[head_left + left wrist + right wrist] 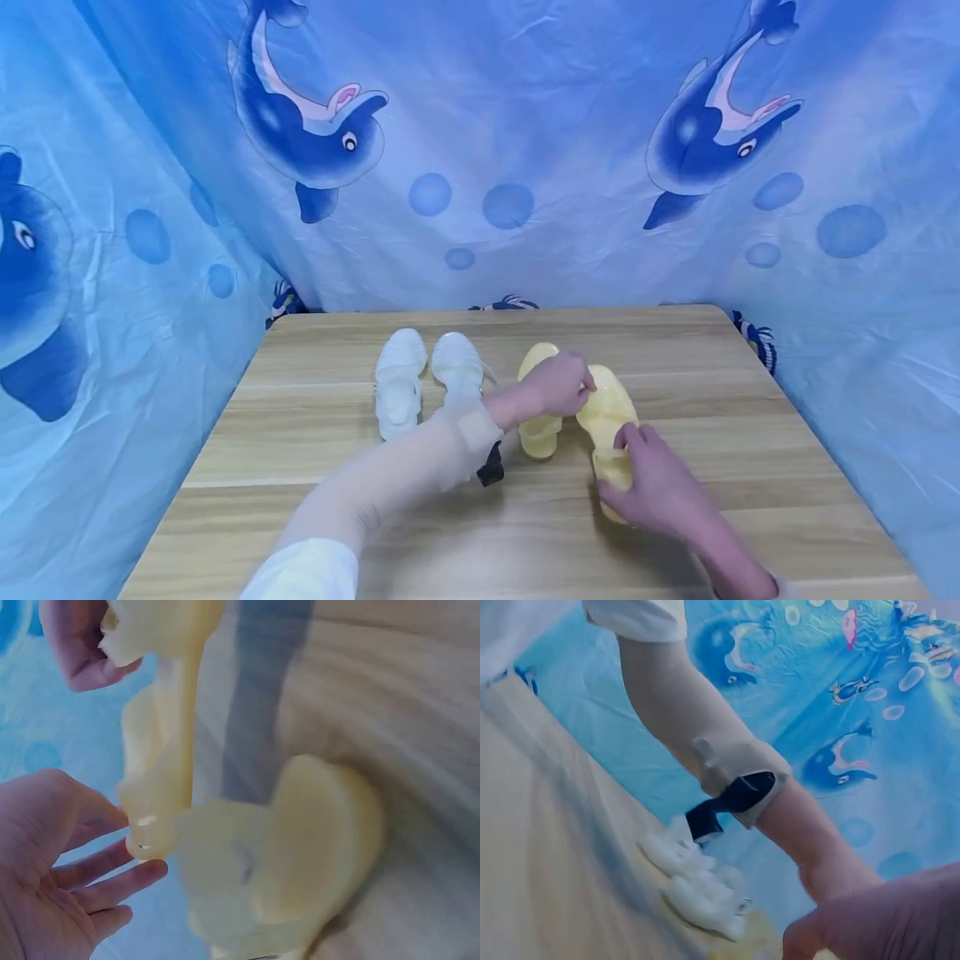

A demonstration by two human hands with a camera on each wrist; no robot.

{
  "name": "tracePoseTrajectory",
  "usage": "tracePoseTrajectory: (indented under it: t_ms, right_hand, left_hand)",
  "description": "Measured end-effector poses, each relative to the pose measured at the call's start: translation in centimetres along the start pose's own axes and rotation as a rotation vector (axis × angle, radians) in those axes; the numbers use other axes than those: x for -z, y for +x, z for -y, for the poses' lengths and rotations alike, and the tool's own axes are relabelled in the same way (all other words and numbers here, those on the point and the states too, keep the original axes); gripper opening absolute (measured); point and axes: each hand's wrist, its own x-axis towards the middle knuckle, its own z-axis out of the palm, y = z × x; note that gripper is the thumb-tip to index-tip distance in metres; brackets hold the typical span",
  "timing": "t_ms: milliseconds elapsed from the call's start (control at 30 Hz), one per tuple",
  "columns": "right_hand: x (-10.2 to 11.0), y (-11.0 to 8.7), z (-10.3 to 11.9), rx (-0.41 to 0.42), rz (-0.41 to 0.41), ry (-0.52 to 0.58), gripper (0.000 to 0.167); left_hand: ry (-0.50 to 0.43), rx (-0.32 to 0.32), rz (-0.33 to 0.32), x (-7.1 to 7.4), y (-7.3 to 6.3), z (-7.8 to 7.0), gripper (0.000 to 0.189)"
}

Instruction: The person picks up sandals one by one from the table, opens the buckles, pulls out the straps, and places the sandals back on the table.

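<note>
In the head view, my right hand grips the heel end of a pale yellow jelly sandal, thumb on one side and fingers over the strap. My left hand reaches across to the toe of that sandal. The left wrist view has the toe between the fingertips of the left hand, with the sole raised off the table above its shadow. Its matching yellow sandal lies to the left, partly behind my left wrist. The right wrist view catches only part of the right hand.
A pair of whitish sandals, one at left and one at right, lies on the wooden table, the right one partly behind my left forearm. A black piece hangs under my left wrist. Blue dolphin-print curtains enclose the table.
</note>
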Motion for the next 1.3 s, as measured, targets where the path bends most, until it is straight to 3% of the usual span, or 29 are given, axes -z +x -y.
tracePoseTrajectory:
  t_ms: [200, 300, 400, 467, 533, 633, 700, 800, 900, 1067, 1167, 1300]
  right_hand:
    - [-2.0, -1.1, 0.9, -0.063, 0.053, 0.03, 0.05]
    - [-2.6, -1.3, 1.0, -0.083, 0.082, 0.045, 0.053]
    - [-3.2, -1.5, 0.3, -0.052, 0.13, 0.069, 0.059]
    - [-3.1, -1.6, -0.8, 0.024, 0.154, 0.114, 0.063]
    - [-2.8, -1.6, -2.4, 0.135, 0.172, 0.201, 0.065]
    - [-1.9, -1.4, -5.0, 0.285, 0.256, 0.435, 0.063]
    - [-1.5, -1.3, -6.3, 0.306, 0.34, 0.585, 0.058]
    - [-1.6, -1.0, -7.3, 0.25, 0.442, 0.712, 0.046]
    - [-1.9, -0.8, -7.4, 0.204, 0.423, 0.698, 0.033]
    - [-2.1, -0.8, -7.0, 0.226, 0.31, 0.635, 0.019]
    - [-2.1, -0.8, -7.0, 0.232, 0.283, 0.612, 0.012]
    - [-2.4, -1.1, -7.0, 0.15, 0.257, 0.583, 0.008]
  left_hand:
    - [0.152, -0.048, 0.018, -2.3, -1.1, -0.5, 0.027]
    - [0.278, -0.065, 0.051, -3.5, -1.8, -0.6, 0.023]
    - [0.431, -0.093, 0.056, -4.4, -2.8, -1.1, 0.02]
    - [0.486, -0.12, 0.023, -4.5, -3.4, -1.9, 0.018]
    - [0.4, -0.113, -0.017, -4.2, -4.1, -3.1, 0.015]
    - [0.143, -0.079, -0.022, -3.7, -5.1, -5.1, 0.013]
    - [-0.014, -0.047, 0.011, -4.0, -5.9, -5.9, 0.012]
    - [-0.096, -0.036, 0.068, -5.0, -6.9, -6.3, 0.012]
    - [-0.129, -0.053, 0.065, -6.1, -7.4, -5.8, 0.01]
    - [-0.204, -0.088, 0.025, -7.3, -7.4, -5.0, 0.009]
    - [-0.246, -0.082, 0.024, -7.5, -7.3, -4.8, 0.014]
    - [-0.286, -0.08, 0.034, -7.6, -7.1, -4.6, 0.012]
